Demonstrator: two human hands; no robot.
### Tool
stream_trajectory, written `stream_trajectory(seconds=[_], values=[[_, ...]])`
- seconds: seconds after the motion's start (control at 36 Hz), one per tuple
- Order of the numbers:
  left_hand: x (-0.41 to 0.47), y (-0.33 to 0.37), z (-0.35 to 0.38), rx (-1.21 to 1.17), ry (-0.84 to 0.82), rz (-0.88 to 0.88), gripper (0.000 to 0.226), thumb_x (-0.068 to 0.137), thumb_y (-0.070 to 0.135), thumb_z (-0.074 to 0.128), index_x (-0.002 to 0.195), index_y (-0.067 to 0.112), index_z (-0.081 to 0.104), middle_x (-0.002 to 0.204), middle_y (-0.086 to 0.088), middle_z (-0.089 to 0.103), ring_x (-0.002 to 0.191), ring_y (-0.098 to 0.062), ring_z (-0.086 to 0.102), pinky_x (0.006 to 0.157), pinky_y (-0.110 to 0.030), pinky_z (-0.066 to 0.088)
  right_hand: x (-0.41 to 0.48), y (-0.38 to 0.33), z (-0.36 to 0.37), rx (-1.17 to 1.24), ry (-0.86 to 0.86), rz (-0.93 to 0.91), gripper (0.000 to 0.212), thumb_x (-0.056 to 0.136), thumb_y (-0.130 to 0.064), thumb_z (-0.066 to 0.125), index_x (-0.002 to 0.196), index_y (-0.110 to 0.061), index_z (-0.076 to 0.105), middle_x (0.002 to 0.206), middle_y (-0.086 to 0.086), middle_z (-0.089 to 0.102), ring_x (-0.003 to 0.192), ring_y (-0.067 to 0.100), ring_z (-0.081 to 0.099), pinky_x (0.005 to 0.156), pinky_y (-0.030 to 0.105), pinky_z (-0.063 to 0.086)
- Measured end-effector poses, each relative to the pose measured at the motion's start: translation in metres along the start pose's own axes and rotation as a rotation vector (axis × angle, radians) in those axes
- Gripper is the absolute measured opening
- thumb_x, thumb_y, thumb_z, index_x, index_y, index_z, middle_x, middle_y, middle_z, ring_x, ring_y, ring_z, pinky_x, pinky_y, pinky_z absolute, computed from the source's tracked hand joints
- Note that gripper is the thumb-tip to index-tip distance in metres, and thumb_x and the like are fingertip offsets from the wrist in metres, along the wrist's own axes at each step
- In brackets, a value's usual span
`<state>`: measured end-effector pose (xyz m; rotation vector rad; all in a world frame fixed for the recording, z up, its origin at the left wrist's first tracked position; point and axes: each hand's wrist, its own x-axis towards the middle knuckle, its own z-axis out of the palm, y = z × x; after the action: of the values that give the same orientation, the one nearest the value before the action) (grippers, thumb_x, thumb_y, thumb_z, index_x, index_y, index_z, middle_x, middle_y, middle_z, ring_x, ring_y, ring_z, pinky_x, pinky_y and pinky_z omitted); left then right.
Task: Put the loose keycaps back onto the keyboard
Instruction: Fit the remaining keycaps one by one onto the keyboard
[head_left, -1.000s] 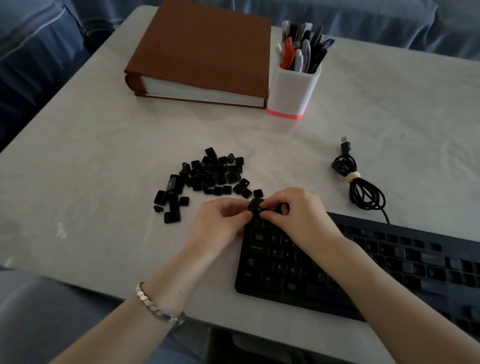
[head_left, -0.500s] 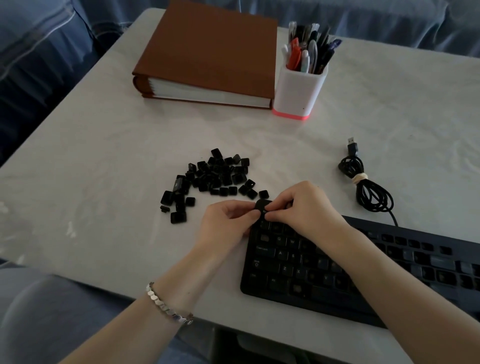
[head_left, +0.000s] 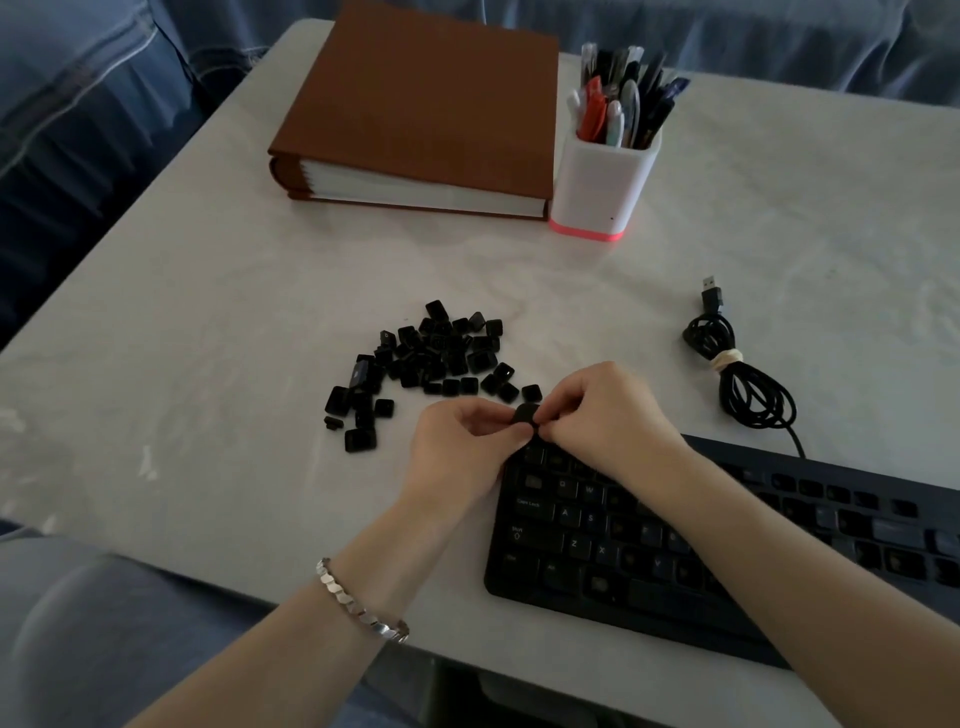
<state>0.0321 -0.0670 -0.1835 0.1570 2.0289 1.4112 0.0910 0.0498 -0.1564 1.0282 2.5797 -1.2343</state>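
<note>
keycap (head_left: 524, 414): small, black, glossy, held just over the far-left corner of the keyboard (head_left: 623, 545) | left hand (head_left: 457, 447) and right hand (head_left: 602, 410): fingertips curled in, both pinching that cap between them | pile of loose keycaps (head_left: 436, 358) lies on the table, left of the hands and farther off | legible on keys: Caps Lock, Shift, A, S, Z

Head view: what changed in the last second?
No real change: the left hand and right hand still pinch one keycap together at the keyboard top-left corner. The keycap pile, book, pen cup and cable stayed put; only the camera shifted slightly.
</note>
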Motion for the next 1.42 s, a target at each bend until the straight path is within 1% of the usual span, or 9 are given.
stream_trajectory(seconds=[0.17,0.25,0.36,0.42,0.69,0.83,1.03,1.25,1.42], values=[[0.000,-0.001,0.002,-0.005,0.012,-0.009,0.015,0.076,0.008,0.076,0.073,0.019,0.067,0.062,0.006,0.067,0.051,0.001,0.059,0.055,-0.015,0.047,-0.003,0.000,0.000,0.023,-0.011,-0.004,0.032,0.076,-0.005,0.066,0.059,-0.032,0.059,0.060,-0.011,0.053,0.054,0.003,0.048,0.047,0.010,0.036],[0.001,-0.002,0.000,-0.032,-0.007,-0.044,0.016,0.077,0.006,0.075,0.072,0.019,0.066,0.068,0.000,0.069,0.062,-0.012,0.065,0.066,-0.028,0.055,-0.011,0.006,-0.010,0.309,0.001,0.081,0.021,0.083,-0.006,0.062,0.076,-0.026,0.063,0.073,-0.007,0.057,0.061,0.003,0.050,0.056,0.010,0.040],[-0.002,-0.001,-0.002,-0.097,-0.051,-0.064,0.013,0.079,0.002,0.072,0.076,0.014,0.066,0.069,-0.001,0.068,0.058,-0.009,0.065,0.054,-0.018,0.053,-0.027,0.014,-0.028,0.848,-0.024,0.227,0.038,0.088,0.016,0.032,0.106,-0.003,0.059,0.084,0.003,0.053,0.075,0.009,0.053,0.070,0.021,0.049],[-0.003,0.001,-0.003,-0.110,-0.062,-0.062,0.009,0.080,0.001,0.071,0.081,0.010,0.067,0.072,-0.005,0.069,0.059,-0.009,0.065,0.053,-0.016,0.052,-0.039,0.018,-0.038,0.963,-0.031,0.227,0.041,0.088,0.021,0.026,0.099,-0.002,0.057,0.087,0.008,0.053,0.081,0.012,0.058,0.073,0.021,0.054],[-0.002,-0.009,0.001,-0.001,0.015,0.018,0.010,0.079,0.010,0.073,0.082,0.018,0.067,0.080,-0.005,0.070,0.075,-0.017,0.066,0.065,-0.024,0.053,-0.071,0.038,-0.055,1.042,0.066,0.110,0.019,0.092,0.000,0.045,0.100,-0.003,0.061,0.080,0.010,0.071,0.074,0.019,0.070,0.062,0.019,0.055],[-0.002,-0.010,0.002,0.011,0.025,0.021,0.009,0.080,0.012,0.073,0.083,0.018,0.068,0.082,-0.004,0.071,0.078,-0.017,0.066,0.073,-0.029,0.053,-0.079,0.037,-0.053,1.142,0.035,0.149,0.033,0.080,-0.026,0.048,0.096,-0.002,0.065,0.078,0.010,0.071,0.067,0.017,0.069,0.056,0.019,0.054],[-0.002,-0.010,0.001,0.055,0.026,0.038,0.008,0.080,0.014,0.072,0.084,0.020,0.068,0.085,-0.004,0.071,0.082,-0.018,0.067,0.078,-0.032,0.054,-0.088,0.038,-0.055,1.417,-0.018,0.251,0.030,0.072,-0.013,0.053,0.097,-0.002,0.067,0.080,0.016,0.070,0.068,0.018,0.070,0.058,0.020,0.056],[-0.003,-0.011,0.000,0.054,0.021,0.028,0.009,0.080,0.014,0.073,0.082,0.021,0.068,0.082,-0.001,0.070,0.084,-0.019,0.067,0.083,-0.036,0.054,-0.097,0.037,-0.059,1.330,0.017,0.226,0.023,0.070,-0.019,0.056,0.080,-0.004,0.071,0.066,0.012,0.066,0.053,0.014,0.064,0.048,0.018,0.052],[-0.002,-0.011,0.000,0.071,0.018,0.025,0.010,0.080,0.015,0.073,0.082,0.024,0.068,0.082,0.000,0.071,0.085,-0.019,0.067,0.086,-0.040,0.054,-0.102,0.040,-0.060,1.256,0.021,0.196,0.031,0.065,-0.005,0.060,0.095,-0.002,0.069,0.085,0.015,0.072,0.073,0.017,0.071,0.061,0.017,0.054]])
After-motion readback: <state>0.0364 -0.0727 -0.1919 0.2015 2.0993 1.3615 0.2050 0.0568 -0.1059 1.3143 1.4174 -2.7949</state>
